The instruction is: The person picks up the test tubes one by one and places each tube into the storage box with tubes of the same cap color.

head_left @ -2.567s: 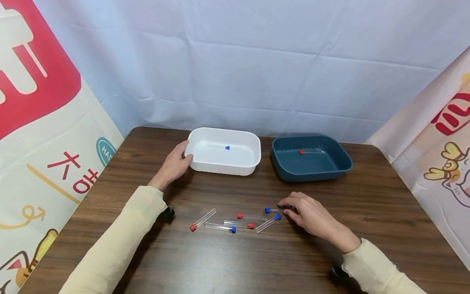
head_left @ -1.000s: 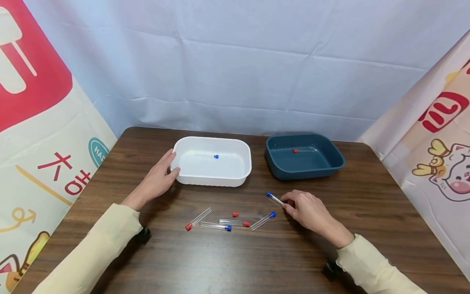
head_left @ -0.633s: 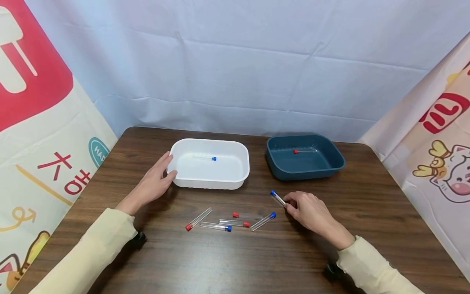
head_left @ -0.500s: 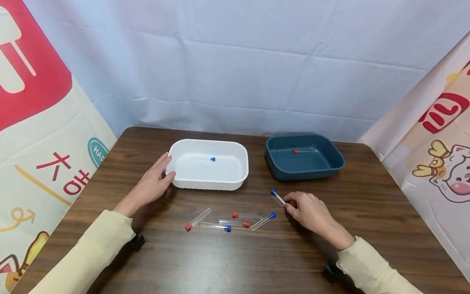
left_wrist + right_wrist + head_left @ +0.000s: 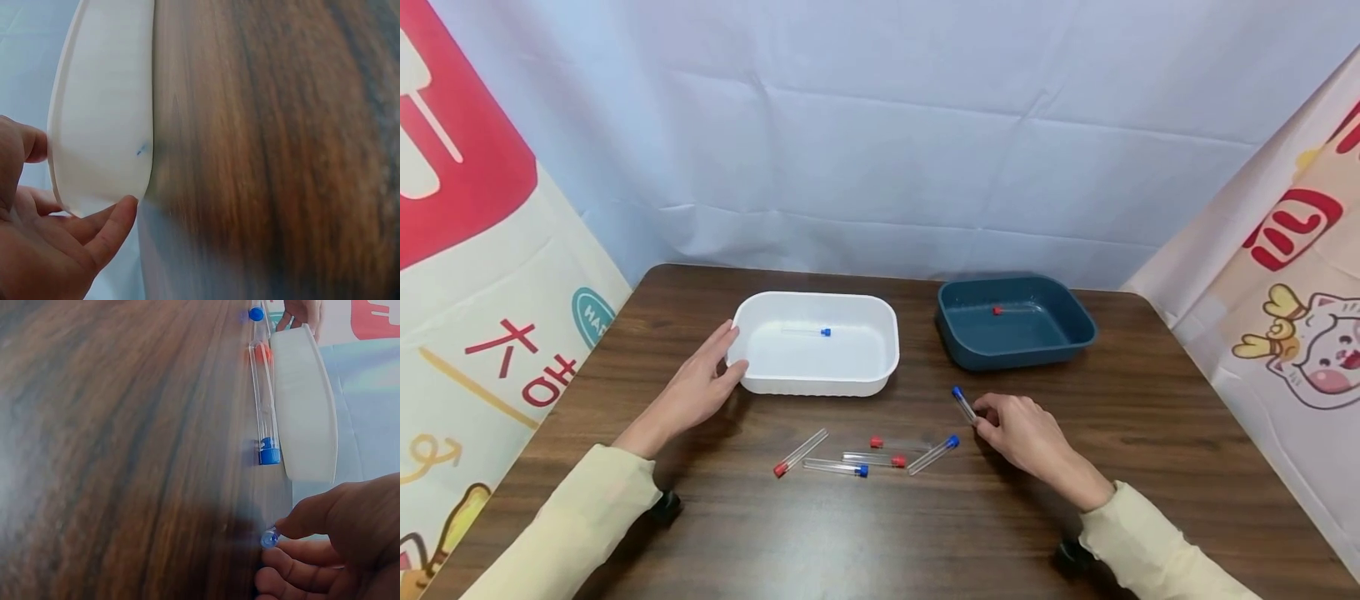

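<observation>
My left hand (image 5: 688, 396) holds the left end of the white tray (image 5: 812, 387), thumb at its front side and fingers at its left edge; the left wrist view shows the hand (image 5: 56, 237) at the tray wall (image 5: 106, 81). One blue-capped tube (image 5: 825, 332) lies inside. My right hand (image 5: 1026, 433) pinches a blue-capped tube (image 5: 958, 396) between thumb and fingers, its cap pointing away toward the back. In the right wrist view the pinched tube (image 5: 270, 538) shows end-on by the right hand (image 5: 350, 537).
A dark blue tray (image 5: 1015, 358) with a red-capped tube (image 5: 997, 311) inside stands at the back right. Several red- and blue-capped tubes, among them one with a blue cap (image 5: 952, 441), lie on the wooden table (image 5: 820, 550) between the hands. A pale curtain (image 5: 880, 125) hangs behind.
The white tray has moved left and toward the front with my left hand. My right hand has taken hold of the blue-capped tube, whose cap has swung toward the back.
</observation>
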### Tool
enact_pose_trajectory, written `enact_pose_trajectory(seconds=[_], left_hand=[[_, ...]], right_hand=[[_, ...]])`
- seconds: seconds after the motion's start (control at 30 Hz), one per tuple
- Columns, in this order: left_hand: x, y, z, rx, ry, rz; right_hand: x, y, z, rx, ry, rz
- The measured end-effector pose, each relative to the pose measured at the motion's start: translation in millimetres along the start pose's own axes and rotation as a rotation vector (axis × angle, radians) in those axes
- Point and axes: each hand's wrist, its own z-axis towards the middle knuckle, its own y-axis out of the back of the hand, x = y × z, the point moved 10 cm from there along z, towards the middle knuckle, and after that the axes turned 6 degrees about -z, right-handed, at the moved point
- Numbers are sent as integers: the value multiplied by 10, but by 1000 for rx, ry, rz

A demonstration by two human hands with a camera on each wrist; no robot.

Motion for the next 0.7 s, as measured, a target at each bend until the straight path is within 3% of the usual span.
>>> enact_pose_trajectory(seconds=[0.7], left_hand=[[67, 10, -43, 75, -5, -9]], right_hand=[[-27, -53, 54, 59, -84, 34]])
